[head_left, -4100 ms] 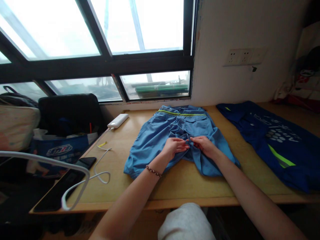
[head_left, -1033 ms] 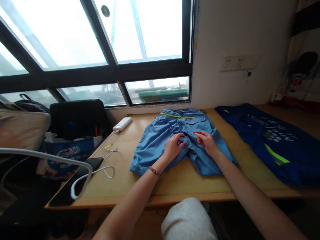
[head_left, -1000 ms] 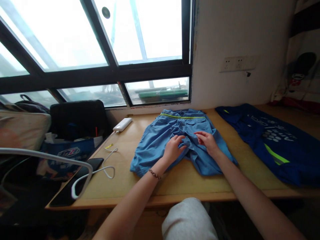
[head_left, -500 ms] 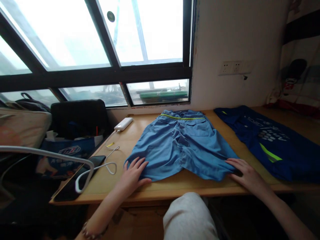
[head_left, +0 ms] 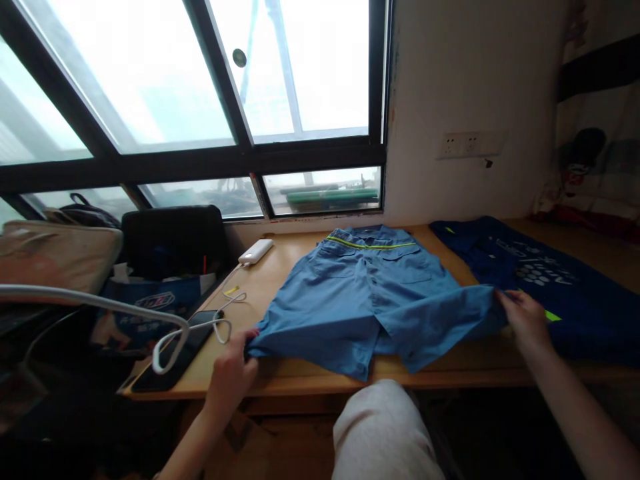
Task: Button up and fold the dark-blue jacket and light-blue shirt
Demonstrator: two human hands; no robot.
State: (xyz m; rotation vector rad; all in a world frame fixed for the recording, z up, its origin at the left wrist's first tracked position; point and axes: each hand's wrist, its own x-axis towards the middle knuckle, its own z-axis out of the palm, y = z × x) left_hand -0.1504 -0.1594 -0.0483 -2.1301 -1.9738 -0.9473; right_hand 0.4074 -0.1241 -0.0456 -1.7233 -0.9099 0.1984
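A light blue work shirt (head_left: 345,307) lies front up on the wooden table (head_left: 287,373), with flap pockets, a buttoned front and a thin yellow stripe near its collar end. My left hand (head_left: 233,363) is closed on its lower left corner, at the table's front edge. At the opposite side, my right hand (head_left: 525,317) pinches the lower right corner and holds it raised off the table. Cloth between that hand and the buttoned front is pulled into folds. The hem's two front halves part in the middle.
To the right lies a dark blue printed garment (head_left: 545,273). A white power bank (head_left: 256,251) and its cable rest at the left, near a black phone (head_left: 183,357). A white curved bar (head_left: 100,297) crosses the left foreground. My knee (head_left: 385,427) is below the table edge.
Both hands went from lying flat on the shirt's lower corners to gripping them. The right corner has been lifted and drawn outward; the left has shifted left. The view tilted slightly.
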